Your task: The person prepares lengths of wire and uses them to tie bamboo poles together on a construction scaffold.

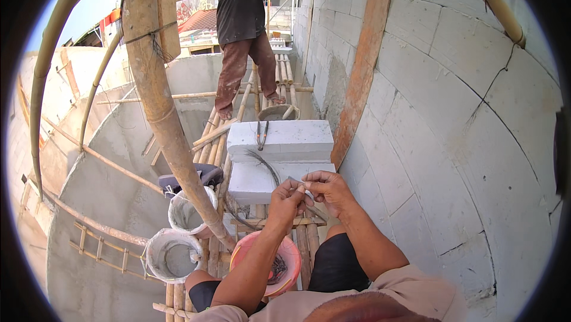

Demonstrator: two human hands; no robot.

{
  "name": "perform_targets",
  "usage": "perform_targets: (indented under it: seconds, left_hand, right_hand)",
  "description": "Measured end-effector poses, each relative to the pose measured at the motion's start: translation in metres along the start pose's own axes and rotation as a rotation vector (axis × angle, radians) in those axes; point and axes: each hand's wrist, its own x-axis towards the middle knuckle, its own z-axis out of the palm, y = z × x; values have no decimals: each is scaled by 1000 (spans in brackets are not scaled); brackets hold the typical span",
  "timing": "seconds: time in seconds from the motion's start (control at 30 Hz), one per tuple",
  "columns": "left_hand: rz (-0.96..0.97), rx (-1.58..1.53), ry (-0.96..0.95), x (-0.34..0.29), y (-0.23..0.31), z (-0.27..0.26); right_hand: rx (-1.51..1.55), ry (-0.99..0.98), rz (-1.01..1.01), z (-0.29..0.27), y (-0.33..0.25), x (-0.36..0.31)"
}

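Near the frame's centre, the left hand (286, 200) and right hand (331, 191) met in a pinch; on what, I couldn't tell. Up-left, a dark wire bundle (265, 163) lay over the white blocks (253, 181).

Held piece (302, 189) too small to tell. Co-worker (241, 18) cut off at top edge. Pink bucket (292, 258) partly behind left forearm (256, 265).

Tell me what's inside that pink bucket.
Thin dark pieces lie inside the pink bucket; they are too small to identify. The left forearm crosses over it, so whatever lies beneath that arm cannot be seen.
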Motion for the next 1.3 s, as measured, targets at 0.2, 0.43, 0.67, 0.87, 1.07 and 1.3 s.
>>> perform_targets:
  seconds: [0.2,0.43,0.67,0.87,1.07,1.3]
  left_hand:
    - [-97,15,-135,11,16,0]
    - [-75,185,-297,14,13,-40]
    - [-65,199,-297,-10,-9,-56]
    - [752,1048,170,10,-38,-73]
    - [202,219,199,33,-26,-59]
    - [-261,-854,571,91,-51,-85]
  right_hand:
    - [-141,-17,-307,-6,-2,25]
    - [243,172,-479,-14,-90,23]
    - [182,361,-823,-38,-157,-4]
    - [195,329,-937,-46,-193,-35]
    - [154,109,-853,-10,-185,-79]
    - [-32,192,-696,-6,-157,-123]
